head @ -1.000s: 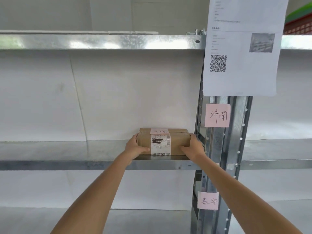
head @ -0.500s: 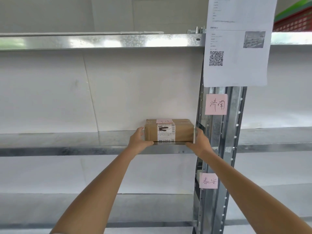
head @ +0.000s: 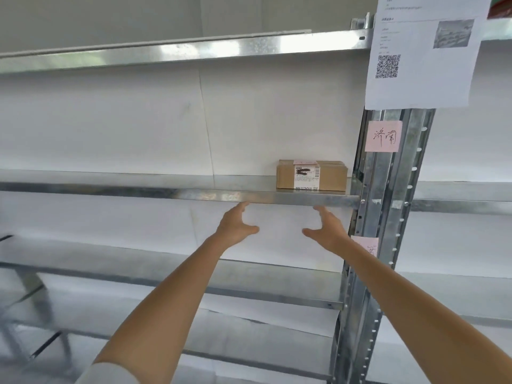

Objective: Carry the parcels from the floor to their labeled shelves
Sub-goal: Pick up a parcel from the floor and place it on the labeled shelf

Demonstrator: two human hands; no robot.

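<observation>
Both hands have withdrawn from the parcel [head: 311, 175]; left hand [head: 235, 224] and right hand [head: 328, 227] hang spread and empty below the shelf [head: 166, 194]. Parcel rests there beside the upright [head: 388, 189]. This delivery appears complete; remaining parcels unseen.

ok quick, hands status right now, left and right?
Left hand: open, holding nothing, below the shelf edge.
Right hand: open, holding nothing; the parcel sits on the shelf untouched.

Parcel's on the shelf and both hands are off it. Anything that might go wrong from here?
1. The parcel sits close to the shelf front edge; a bump might tip it off.
2. The left hand and right hand hang just under that metal lip and might knock it.
</observation>
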